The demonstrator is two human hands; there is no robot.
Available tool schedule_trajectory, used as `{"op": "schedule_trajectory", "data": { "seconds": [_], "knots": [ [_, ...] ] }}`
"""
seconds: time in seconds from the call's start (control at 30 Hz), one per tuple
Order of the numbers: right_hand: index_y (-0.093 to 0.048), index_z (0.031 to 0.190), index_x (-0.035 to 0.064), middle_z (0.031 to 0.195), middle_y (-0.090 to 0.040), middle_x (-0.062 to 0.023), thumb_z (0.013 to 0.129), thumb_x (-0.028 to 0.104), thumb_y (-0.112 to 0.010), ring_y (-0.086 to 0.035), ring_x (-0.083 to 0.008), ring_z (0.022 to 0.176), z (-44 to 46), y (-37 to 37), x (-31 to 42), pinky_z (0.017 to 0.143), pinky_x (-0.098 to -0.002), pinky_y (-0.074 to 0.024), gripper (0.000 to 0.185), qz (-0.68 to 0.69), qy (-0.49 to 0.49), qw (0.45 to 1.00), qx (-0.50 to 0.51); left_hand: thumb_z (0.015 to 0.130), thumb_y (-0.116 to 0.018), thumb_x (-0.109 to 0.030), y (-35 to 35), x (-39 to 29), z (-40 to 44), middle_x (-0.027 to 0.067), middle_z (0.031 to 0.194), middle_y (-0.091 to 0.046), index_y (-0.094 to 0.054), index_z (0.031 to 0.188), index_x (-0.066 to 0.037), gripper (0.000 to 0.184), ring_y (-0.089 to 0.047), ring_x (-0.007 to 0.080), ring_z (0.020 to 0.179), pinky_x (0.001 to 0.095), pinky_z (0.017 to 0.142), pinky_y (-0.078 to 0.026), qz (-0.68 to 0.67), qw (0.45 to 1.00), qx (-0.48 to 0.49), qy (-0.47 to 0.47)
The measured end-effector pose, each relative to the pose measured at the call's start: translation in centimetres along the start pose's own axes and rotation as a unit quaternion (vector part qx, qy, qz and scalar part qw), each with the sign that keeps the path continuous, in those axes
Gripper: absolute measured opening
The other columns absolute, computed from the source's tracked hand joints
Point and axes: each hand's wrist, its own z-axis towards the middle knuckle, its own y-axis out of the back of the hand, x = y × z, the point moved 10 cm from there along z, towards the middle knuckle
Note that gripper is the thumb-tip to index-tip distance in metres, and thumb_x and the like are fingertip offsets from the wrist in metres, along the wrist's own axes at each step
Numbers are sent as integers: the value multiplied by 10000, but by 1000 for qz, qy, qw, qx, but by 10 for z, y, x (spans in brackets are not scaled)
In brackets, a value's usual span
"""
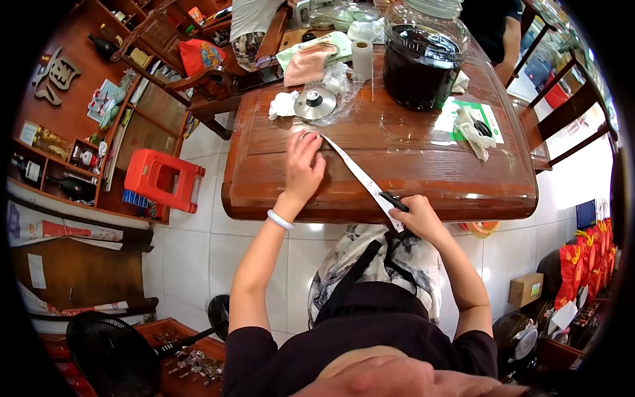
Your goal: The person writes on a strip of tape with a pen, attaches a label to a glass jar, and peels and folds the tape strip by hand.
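Nearest the camera is the person's dark shirt (370, 341), with pale patterned trousers (337, 264) showing beyond its hem, close to the table's near edge. The table (278, 192), brown and glossy, fills the middle. A long white strip (354, 167) with small dark marks slants across its near left part, running from far left to near right, its near end reaching past the table edge. The left hand (305, 165), a pale bangle (280, 220) on its wrist, is at the strip's far end with fingers curled; whether they pinch it or only rest there, I cannot tell. The right hand (418, 217) is closed round a small black tool (391, 199) at the strip, close to its near end; the tool's kind is unclear. Just beyond the left hand lies a metal lid (315, 104), with a crumpled tissue (284, 105) to its left. Farther off are a pink cloth (309, 65) and a white roll (362, 61). Right of these stands a big jar (423, 66) of dark liquid. Left of the table is a red stool (162, 178).
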Motion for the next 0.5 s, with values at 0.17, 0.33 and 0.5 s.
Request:
{"op": "schedule_trajectory", "data": {
  "seconds": [0.17,0.33,0.5],
  "knots": [
    [-605,745,-76,603,-542,-237,769,197,-639,-553,-357,565,-14,-19,-9,573,-403,-433,276,41,6,999,4,731,-678,-82,-35,-46,-19,163,1054,-591,-613,914,40,229,-546,322,1028,379,878,-445,-102,988,111,-21],
    [-586,930,5,783,-625,-206,808,328,-629,-596,-393,739,-27,18,17,640,-455,-459,348,-67,81,990,-98,713,-703,-119,-38,-32,-30,146,1014,-590,-596,929,29,283,-568,315,943,375,819,-470,-163,980,108,27],
    [-604,906,31,857,-632,-168,857,252,-551,-597,-363,783,6,40,53,646,-444,-459,233,-83,207,965,-138,679,-745,-144,-42,-28,-27,138,1089,-610,-549,1075,-30,457,-597,290,986,341,820,-477,-177,968,151,97]
  ]
}}
